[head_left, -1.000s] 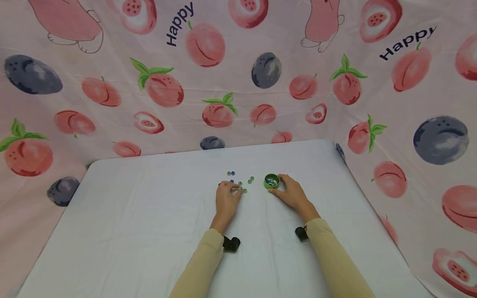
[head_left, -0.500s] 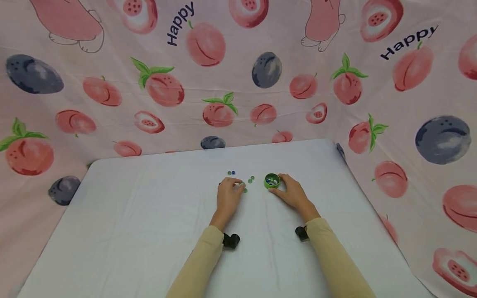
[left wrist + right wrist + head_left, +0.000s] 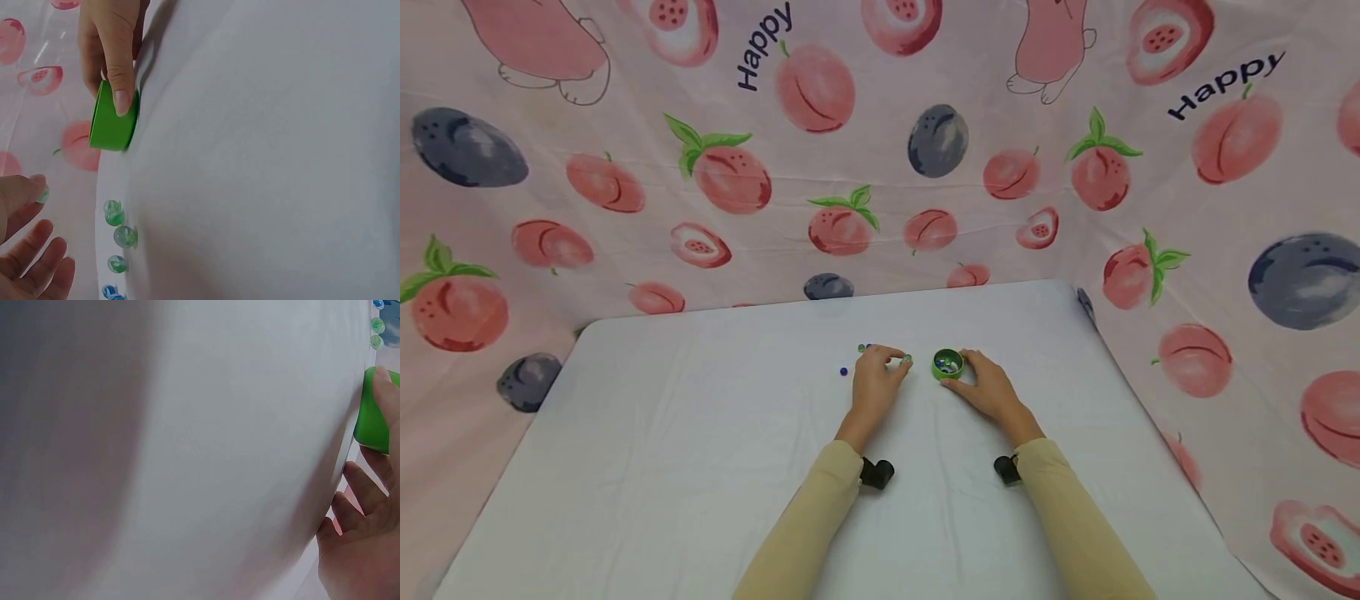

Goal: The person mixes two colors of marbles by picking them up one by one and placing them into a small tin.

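Note:
My left hand [image 3: 876, 383] pinches a clear marble with green in it [image 3: 42, 195] between thumb and fingertip, its other fingers spread loosely. It is over the table, just left of a bright green round tub [image 3: 112, 128]. My right hand [image 3: 992, 387] grips that tub from the right side, thumb on the near wall. Inside the tub lie several marbles [image 3: 948, 366], blue and green. In the left wrist view, several green marbles [image 3: 125, 236] and blue marbles [image 3: 109, 291] lie on the table; in the head view my left hand hides some of them.
A white-covered table [image 3: 700, 467] spreads under both hands. A blue marble [image 3: 843, 372] lies left of my left hand, and a green marble [image 3: 861, 348] sits behind it. Fruit-patterned cloth [image 3: 737, 179] hangs along the back and sides.
My left hand has moved right and slightly away from me, toward the tub, uncovering the blue marble on its left. The right hand and the tub have stayed in place.

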Demonstrator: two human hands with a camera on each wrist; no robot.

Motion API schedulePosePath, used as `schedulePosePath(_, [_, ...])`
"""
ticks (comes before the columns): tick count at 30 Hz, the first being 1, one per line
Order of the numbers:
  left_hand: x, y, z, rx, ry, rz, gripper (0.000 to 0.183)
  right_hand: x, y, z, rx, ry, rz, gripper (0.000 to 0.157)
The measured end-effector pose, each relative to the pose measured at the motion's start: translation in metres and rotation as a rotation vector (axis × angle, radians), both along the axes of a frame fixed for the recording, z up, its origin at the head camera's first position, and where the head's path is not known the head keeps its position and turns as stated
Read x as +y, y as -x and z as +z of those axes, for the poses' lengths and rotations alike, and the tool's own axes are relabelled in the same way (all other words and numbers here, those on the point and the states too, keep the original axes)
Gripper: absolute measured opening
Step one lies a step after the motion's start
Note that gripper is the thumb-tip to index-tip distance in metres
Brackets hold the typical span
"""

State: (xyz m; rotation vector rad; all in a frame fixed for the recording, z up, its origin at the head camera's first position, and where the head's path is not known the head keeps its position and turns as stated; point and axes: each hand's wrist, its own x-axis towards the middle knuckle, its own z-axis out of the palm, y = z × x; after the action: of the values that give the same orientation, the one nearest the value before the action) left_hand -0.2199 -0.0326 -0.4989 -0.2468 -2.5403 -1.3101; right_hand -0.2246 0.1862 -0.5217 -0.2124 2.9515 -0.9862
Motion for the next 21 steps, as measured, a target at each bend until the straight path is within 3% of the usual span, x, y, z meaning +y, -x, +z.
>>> schedulePosePath(11, [0.024, 0.007, 0.001, -0.011, -0.020, -0.049, 0.017, 0.000, 0.001, -0.002, 0.009, 0.013, -0.004, 0.070])
schedulePosePath(21, [0.042, 0.008, -0.006, -0.005, 0.005, -0.072, 0.015, 0.001, 0.000, -0.002, 0.029, 0.030, 0.004, 0.069])
